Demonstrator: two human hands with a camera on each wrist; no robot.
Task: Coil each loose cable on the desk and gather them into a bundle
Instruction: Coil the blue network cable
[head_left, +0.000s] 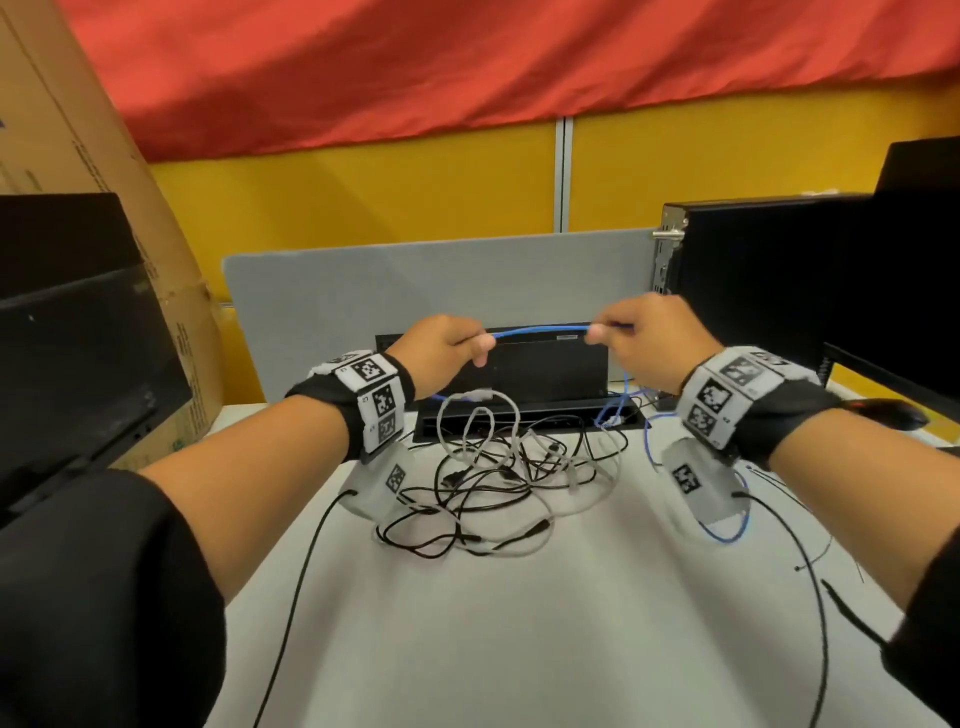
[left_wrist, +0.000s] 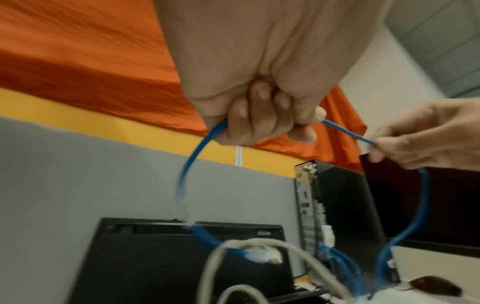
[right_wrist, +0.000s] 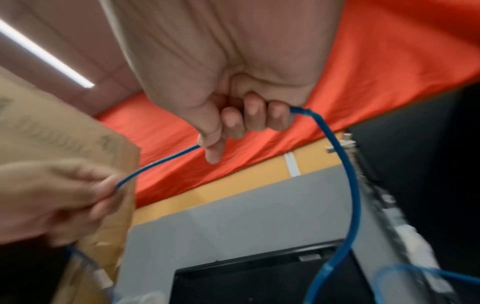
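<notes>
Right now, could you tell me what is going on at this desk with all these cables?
A person is sorting loose cables. The left hand and the right hand each grip the blue cable, holding a short stretch of it straight between them above the desk. From each hand the cable hangs down toward the desk. A tangled pile of black and white cables lies on the desk below, not yet coiled or bundled.

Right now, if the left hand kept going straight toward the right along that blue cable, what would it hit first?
Most likely the right hand: the left hand pinches the same blue cable, stretched level between them with nothing else across the gap. Depth looks matched, though one view cannot confirm it.
</notes>
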